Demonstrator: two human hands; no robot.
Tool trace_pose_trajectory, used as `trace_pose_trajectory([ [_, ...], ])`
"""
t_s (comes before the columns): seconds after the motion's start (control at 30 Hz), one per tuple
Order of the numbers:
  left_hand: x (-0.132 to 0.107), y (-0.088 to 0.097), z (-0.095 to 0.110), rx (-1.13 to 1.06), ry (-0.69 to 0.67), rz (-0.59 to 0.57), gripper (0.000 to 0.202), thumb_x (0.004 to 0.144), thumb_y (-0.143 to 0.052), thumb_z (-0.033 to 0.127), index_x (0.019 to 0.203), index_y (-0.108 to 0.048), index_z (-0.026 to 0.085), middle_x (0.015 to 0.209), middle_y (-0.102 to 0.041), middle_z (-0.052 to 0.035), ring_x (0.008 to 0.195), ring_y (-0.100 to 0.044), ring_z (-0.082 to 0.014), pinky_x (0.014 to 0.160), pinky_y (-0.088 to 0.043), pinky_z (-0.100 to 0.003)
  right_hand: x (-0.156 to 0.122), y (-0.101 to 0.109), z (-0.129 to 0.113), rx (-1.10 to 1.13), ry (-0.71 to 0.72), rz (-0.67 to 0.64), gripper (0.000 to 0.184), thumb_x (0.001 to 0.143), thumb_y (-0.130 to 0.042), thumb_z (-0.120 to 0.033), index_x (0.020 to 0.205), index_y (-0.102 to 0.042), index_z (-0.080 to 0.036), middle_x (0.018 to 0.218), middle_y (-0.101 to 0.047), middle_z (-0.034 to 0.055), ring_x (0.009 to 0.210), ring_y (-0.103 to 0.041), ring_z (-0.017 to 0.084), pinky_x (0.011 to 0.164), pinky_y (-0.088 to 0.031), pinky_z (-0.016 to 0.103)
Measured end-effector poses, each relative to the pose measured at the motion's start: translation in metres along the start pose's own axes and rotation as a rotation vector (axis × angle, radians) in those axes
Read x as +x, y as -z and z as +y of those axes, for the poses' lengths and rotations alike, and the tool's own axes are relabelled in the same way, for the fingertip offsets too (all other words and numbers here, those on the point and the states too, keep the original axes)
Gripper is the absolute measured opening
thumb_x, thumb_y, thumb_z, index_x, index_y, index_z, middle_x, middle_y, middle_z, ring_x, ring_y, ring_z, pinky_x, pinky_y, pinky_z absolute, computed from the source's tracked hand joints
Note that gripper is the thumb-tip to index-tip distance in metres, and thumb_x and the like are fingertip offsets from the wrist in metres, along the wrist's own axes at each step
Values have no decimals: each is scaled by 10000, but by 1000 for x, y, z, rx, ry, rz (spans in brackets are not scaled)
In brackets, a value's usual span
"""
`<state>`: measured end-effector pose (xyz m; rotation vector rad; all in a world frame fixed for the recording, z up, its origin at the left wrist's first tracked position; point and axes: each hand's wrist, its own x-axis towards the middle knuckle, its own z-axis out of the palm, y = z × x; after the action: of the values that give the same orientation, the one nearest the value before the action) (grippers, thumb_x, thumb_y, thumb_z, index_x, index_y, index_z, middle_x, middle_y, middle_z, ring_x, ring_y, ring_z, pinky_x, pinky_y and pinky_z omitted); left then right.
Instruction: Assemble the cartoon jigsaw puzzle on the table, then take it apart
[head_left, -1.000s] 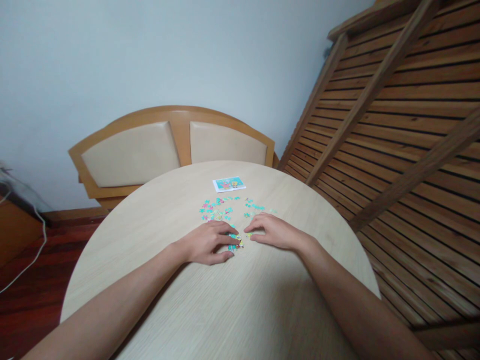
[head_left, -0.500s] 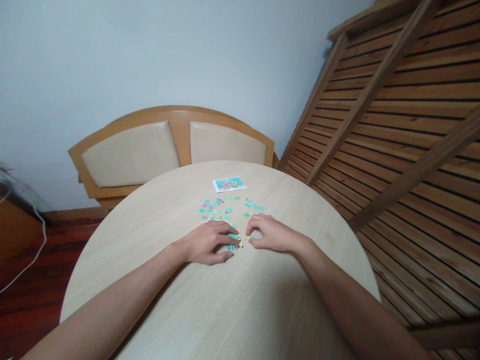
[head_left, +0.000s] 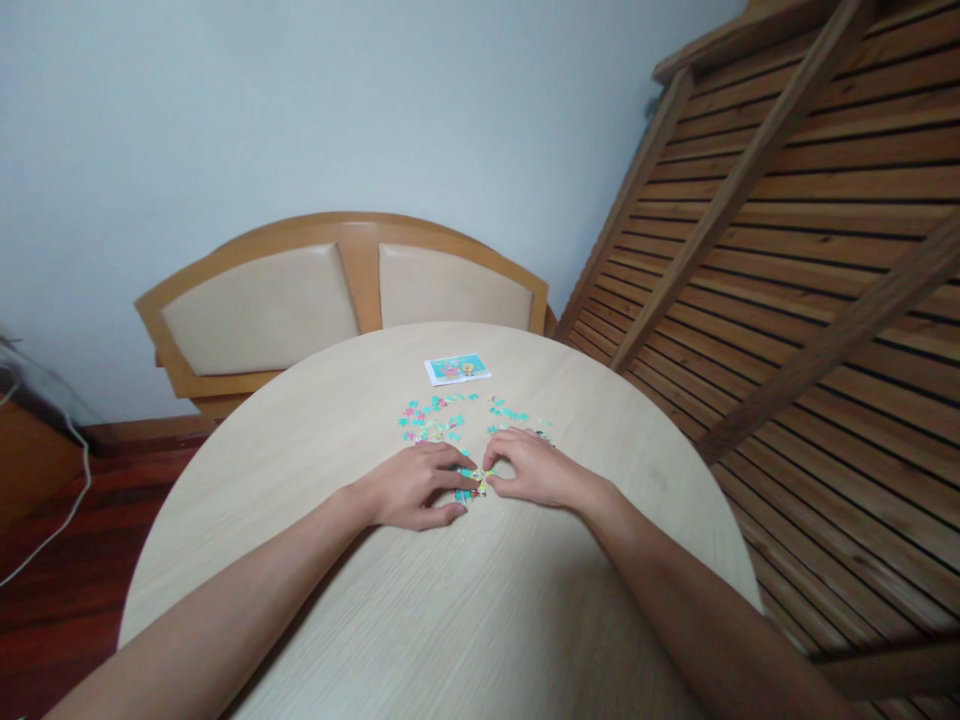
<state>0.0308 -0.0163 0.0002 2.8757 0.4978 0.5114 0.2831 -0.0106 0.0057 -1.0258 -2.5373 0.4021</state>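
Observation:
On the round table, my left hand (head_left: 420, 484) lies with its fingers spread over a joined patch of jigsaw puzzle (head_left: 466, 494), covering part of it. The patch shows teal, yellow and a little red. My right hand (head_left: 534, 466) pinches a small yellow puzzle piece (head_left: 489, 474) between thumb and forefinger, at the right edge of the patch. Whether the piece is locked in is too small to tell. Loose teal and pink pieces (head_left: 431, 420) lie beyond my left hand. More teal pieces (head_left: 510, 413) lie beyond my right hand.
A teal picture card (head_left: 457, 369) with cartoon figures lies on the far part of the table (head_left: 360, 620). Behind it stands a wooden headboard (head_left: 360, 270) with cream panels. A slatted wooden frame (head_left: 787, 250) leans on the right. A white cable (head_left: 86, 470) hangs at left.
My right hand has moved a little left, bringing the yellow piece up against the joined patch. My left hand has stayed in place.

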Motion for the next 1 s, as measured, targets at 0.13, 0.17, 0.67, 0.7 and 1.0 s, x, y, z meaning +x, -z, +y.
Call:
trace_pose_trajectory([
  [0.13,1,1,1,1,-1,-10,388,943,-570,370,1303,-641,243,1258,-655,-114,1142,-623,-278,1023,-480,-430,-1,1,3,-10,-10,5,128,821,-718,-253,934,-685,-203,975,-692,44,999,-607,226,912,-424,361],
  [0.17,1,0,1,0,-1,-8,385,942,-571,368,1298,-644,241,1256,-656,-114,1141,-623,-277,1023,-481,-429,-1,1,3,-10,-10,3,119,823,-715,-251,927,-684,-201,972,-688,44,999,-604,225,913,-424,361],
  [0.67,1,1,1,10,10,-9,397,932,-581,373,1301,-643,240,1255,-658,-114,1134,-625,-283,1014,-488,-434,1,-7,3,0,23,22,120,813,-719,-233,915,-662,-205,963,-688,25,975,-617,208,887,-409,339],
  [0.7,1,1,1,7,8,-7,400,933,-581,373,1306,-640,242,1254,-658,-114,1134,-625,-283,1015,-487,-435,1,-7,3,2,25,22,118,814,-718,-230,915,-664,-205,964,-690,24,975,-619,207,888,-409,338],
  [1.0,1,1,1,5,11,-10,399,933,-583,365,1308,-641,241,1246,-663,-111,1135,-626,-281,1016,-488,-430,1,-5,5,25,35,12,69,846,-709,-233,912,-707,-213,957,-712,24,976,-637,203,894,-422,334],
])
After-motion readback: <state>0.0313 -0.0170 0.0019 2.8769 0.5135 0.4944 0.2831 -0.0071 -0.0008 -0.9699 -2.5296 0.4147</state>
